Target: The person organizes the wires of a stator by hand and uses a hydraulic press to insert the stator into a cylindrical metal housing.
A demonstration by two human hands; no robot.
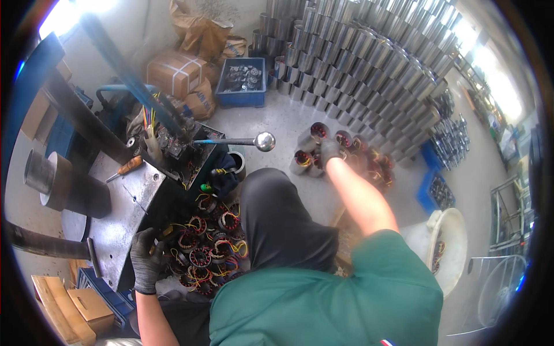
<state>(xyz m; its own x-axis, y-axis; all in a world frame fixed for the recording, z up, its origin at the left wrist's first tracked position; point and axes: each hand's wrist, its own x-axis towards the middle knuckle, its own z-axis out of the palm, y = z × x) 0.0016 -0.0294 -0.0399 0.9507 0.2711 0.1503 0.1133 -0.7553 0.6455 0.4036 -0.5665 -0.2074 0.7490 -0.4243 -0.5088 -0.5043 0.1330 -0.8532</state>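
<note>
My left hand [146,262], in a grey glove, is at the near edge of the steel press table [124,230]. Its thumb and fingers look apart, and I see nothing held between them. Beside it lies a heap of motor stators [200,257] with red, white and yellow windings and loose wires. My right arm stretches forward, and my gloved right hand [330,149] is among metal cylinders [301,161] standing on the floor, with wound copper-red cores inside them. Blur and the hand's own back hide its fingers, so any grip there cannot be made out.
A lever with a shiny ball end [265,141] juts out over the floor. An orange-handled screwdriver [130,166] lies on the table. Stacked steel cylinders [369,69] rise at the back. A blue bin [241,98] holds metal parts; a white tub [453,254] stands right.
</note>
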